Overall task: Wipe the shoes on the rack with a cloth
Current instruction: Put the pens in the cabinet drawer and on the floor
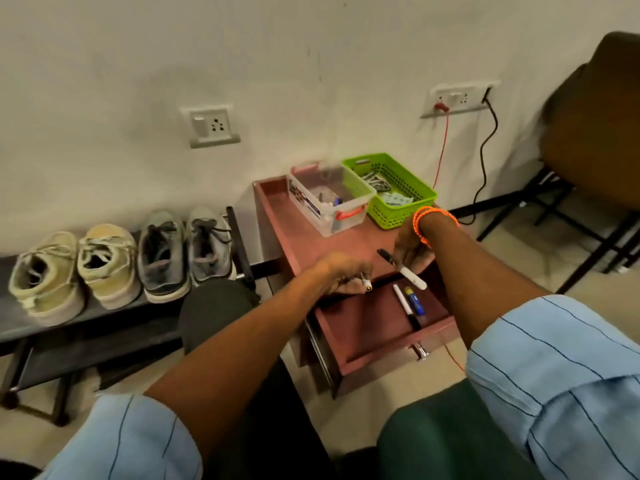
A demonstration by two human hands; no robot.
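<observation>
Markers first: our right hand [412,249] is pinching a white marker with a black cap [403,270] over the open drawer [367,337], and our left hand [341,275] is curled round a couple more pens [364,280], can't tell exactly how many, prob 2. So both hands are busy w/ stationery and no cloth is anywhere in view.

What could go wrong imo: the marker sits loose in the fingertips, so it could slip into the drawer or onto the floor. The drawer sticks out toward our knees, easy to bump when we turn left to the rack. And a marker w/ a loose cap near pale shoes = ink stains.

Count: 4 shoes on the rack's [104,327] top shelf at left, 2 cream ones [74,268] far left and 2 grey ones [185,251] just beside the red cabinet [311,237]. In the drawer, 1 white marker [403,301], 1 blue-yellow stick thing [415,299]. On the cabinet top, 1 clear box [329,202], 1 green basket [391,188]. On the wall, 2 socket plates.
</observation>
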